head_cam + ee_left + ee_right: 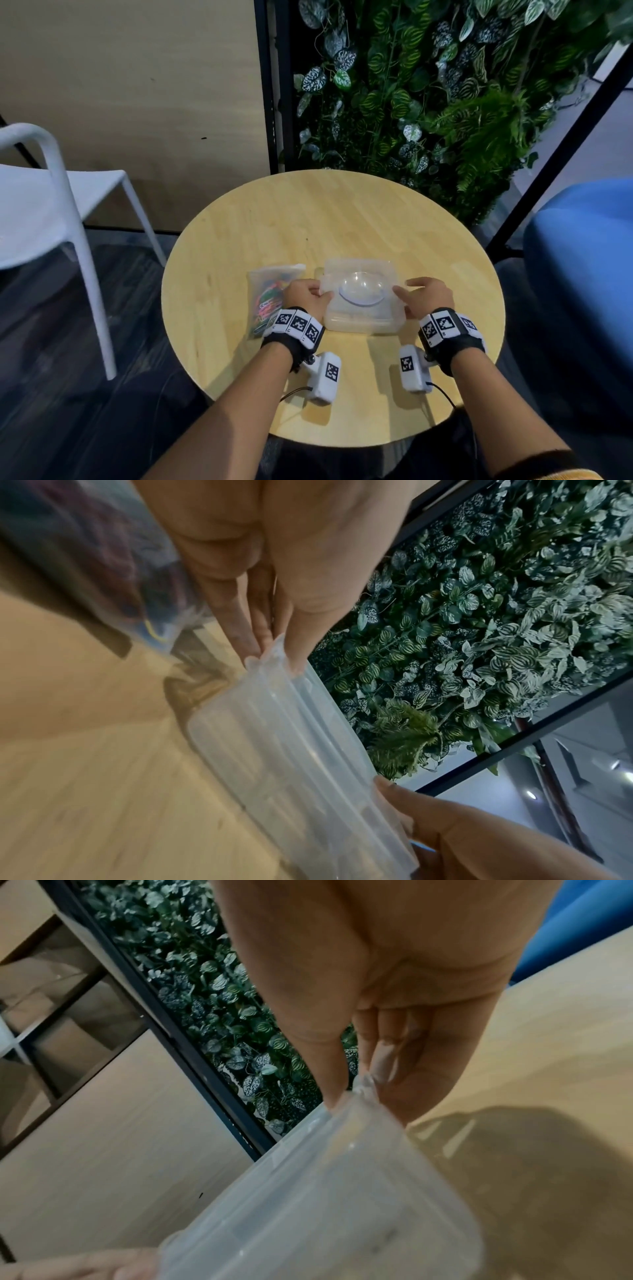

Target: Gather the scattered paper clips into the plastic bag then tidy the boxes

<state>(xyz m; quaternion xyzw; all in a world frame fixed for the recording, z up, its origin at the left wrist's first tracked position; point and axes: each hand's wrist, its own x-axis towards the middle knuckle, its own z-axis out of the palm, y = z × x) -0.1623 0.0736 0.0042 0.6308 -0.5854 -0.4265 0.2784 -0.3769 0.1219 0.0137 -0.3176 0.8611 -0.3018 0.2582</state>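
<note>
A clear plastic box with a domed lid sits near the middle of the round wooden table. My left hand pinches the lid's rim at the box's left edge. My right hand pinches the rim at the right edge. The box's translucent side wall fills the lower part of both wrist views. A plastic bag with several coloured paper clips inside lies flat just left of the box, partly under my left wrist.
A white chair stands to the left of the table. A blue seat is at the right. A wall of green leaves rises behind the table's far edge. Bare wood lies beyond the box.
</note>
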